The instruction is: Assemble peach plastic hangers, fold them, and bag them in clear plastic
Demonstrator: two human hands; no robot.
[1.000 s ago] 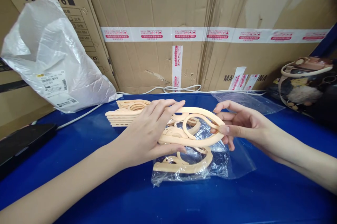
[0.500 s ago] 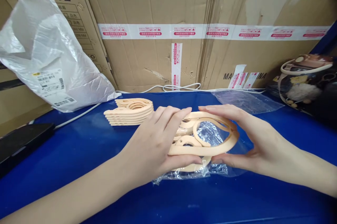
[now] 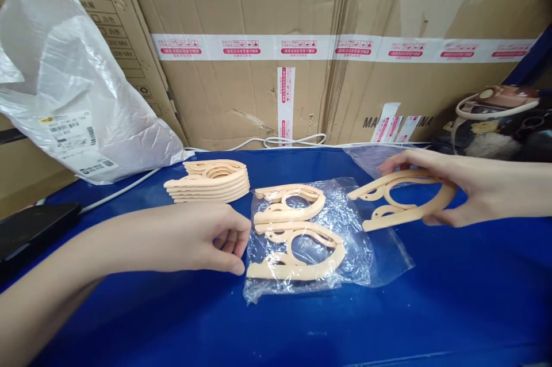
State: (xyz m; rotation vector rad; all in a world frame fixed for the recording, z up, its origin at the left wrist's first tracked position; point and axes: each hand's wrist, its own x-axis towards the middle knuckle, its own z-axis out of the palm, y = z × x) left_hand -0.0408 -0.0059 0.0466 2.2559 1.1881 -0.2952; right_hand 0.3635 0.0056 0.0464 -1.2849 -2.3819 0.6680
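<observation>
My right hand [image 3: 457, 186] grips the rounded end of a beige folded clothes hanger [image 3: 444, 197], raised at the right with its two arms pointing left. In the middle, two more folded hangers [image 3: 297, 272] lie one behind the other on a clear plastic bag [image 3: 357, 252]; whether they are inside it or on top I cannot tell. My left hand [image 3: 215, 240] is beside the bag's left edge, fingers loosely curled and thumb apart, holding nothing. Behind it stands a neat stack of several folded hangers [image 3: 211, 183], partly hidden by the hand.
A white plastic mailing bag [image 3: 86, 91] leans at the left, near a black flat device [image 3: 38, 234] and a white cable [image 3: 121, 188]. Large taped cardboard boxes [image 3: 241, 91] wall off the back of the blue table [image 3: 302, 332]. A dark bag [image 3: 487, 125] sits back right.
The right hand has carried one hanger to the right, off the clear bag. My left hand has let go of it and moved left, uncovering the two hangers beneath.
</observation>
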